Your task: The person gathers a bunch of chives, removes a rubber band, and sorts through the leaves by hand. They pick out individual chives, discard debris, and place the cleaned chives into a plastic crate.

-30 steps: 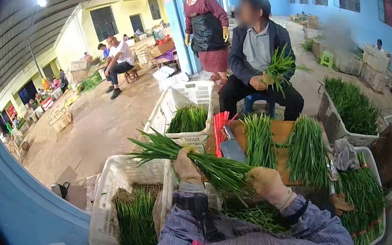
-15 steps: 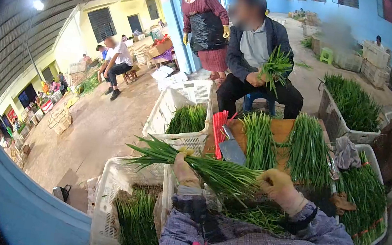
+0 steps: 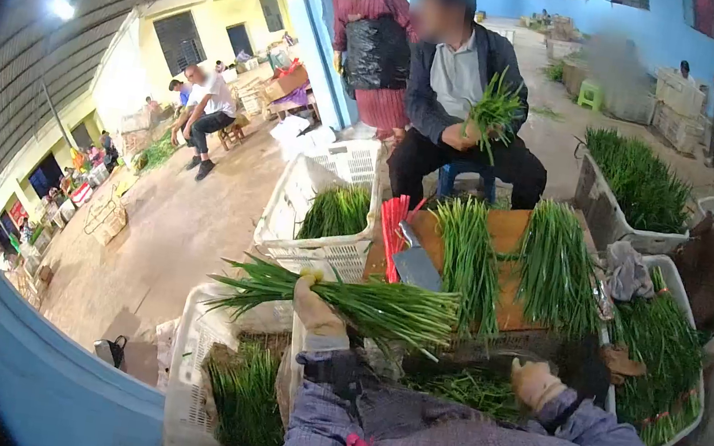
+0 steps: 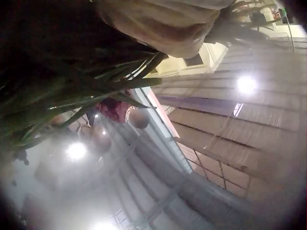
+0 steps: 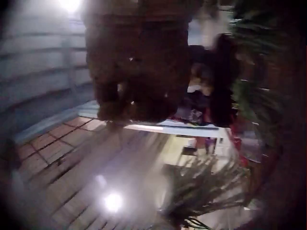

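In the head view, my gloved left hand grips a bunch of green chives around its middle. The leafy tips fan out to the left and the straighter ends point right. My gloved right hand is apart from the bunch, low over loose green trimmings, with its fingers loosely bent and nothing visible in them. In the left wrist view, dark chive leaves spread beside the glove. The right wrist view shows the right hand dark and blurred.
A board ahead bears two bundles of chives, a cleaver and red strips. White crates of chives stand left and right. A seated person opposite holds greens; another person stands behind.
My right hand has let go of the bunch's right end and moved down and right. The left hand has shifted slightly left and down, still holding the chives.
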Available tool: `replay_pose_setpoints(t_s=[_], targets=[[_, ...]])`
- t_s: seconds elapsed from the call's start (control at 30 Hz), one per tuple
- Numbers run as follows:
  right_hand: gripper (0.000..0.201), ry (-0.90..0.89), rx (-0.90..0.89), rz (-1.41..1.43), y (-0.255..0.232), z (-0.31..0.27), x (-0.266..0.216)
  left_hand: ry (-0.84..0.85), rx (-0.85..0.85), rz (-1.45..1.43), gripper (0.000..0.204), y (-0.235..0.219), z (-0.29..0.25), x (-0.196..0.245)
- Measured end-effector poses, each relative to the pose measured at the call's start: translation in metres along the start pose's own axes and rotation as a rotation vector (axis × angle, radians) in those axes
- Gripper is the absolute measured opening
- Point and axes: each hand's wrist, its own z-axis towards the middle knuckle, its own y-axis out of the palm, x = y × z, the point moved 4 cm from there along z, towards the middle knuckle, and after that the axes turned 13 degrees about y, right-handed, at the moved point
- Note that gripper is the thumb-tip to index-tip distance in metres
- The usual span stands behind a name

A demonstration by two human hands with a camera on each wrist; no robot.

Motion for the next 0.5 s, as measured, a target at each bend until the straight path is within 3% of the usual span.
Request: replay_pose_setpoints(t_s=[0.07,0.1,0.17,0.2,0.23,0.3,0.37,0.4,0.43,0.47,0.5], targets=[[0.039,-0.019,0.094,0.354,-0.022,-0.021,-0.047,0.073,-0.002,0.086,0.017,-0.004,0.006,0.008],[0.039,-0.016,0.091,0.357,-0.04,-0.026,-0.065,0.136,-0.003,0.159,0.018,-0.004,0.01,0.013],[0.05,-0.027,0.082,0.529,-0.086,-0.031,-0.085,0.019,0.073,0.143,0.02,0.016,0.031,0.027],[0.051,-0.058,0.221,0.589,-0.089,-0.028,-0.084,0.449,0.004,0.551,0.03,0.006,0.046,0.034],[0.051,-0.054,0.223,0.575,-0.092,-0.03,-0.084,-0.067,0.129,0.224,0.028,0.043,0.025,0.058],[0.05,0.008,0.131,0.566,-0.09,-0.031,-0.086,0.196,0.069,0.307,0.031,0.025,0.072,0.044],[0.043,0.021,0.142,0.627,-0.085,-0.038,-0.092,0.406,-0.077,0.473,0.029,0.026,0.049,0.05],[0.037,0.153,0.11,0.499,-0.089,-0.043,-0.093,0.405,0.1,0.628,0.02,0.038,0.008,0.062],[0.033,0.284,0.084,0.368,-0.093,-0.047,-0.092,0.404,0.11,0.625,0.02,0.026,0.006,0.053],[0.033,0.281,0.097,0.354,-0.101,-0.047,-0.086,0.249,0.03,0.359,0.015,0.011,0.009,0.032],[0.029,0.245,0.088,0.612,-0.104,-0.05,-0.08,0.091,-0.053,0.105,0.011,-0.004,0.008,0.011]])
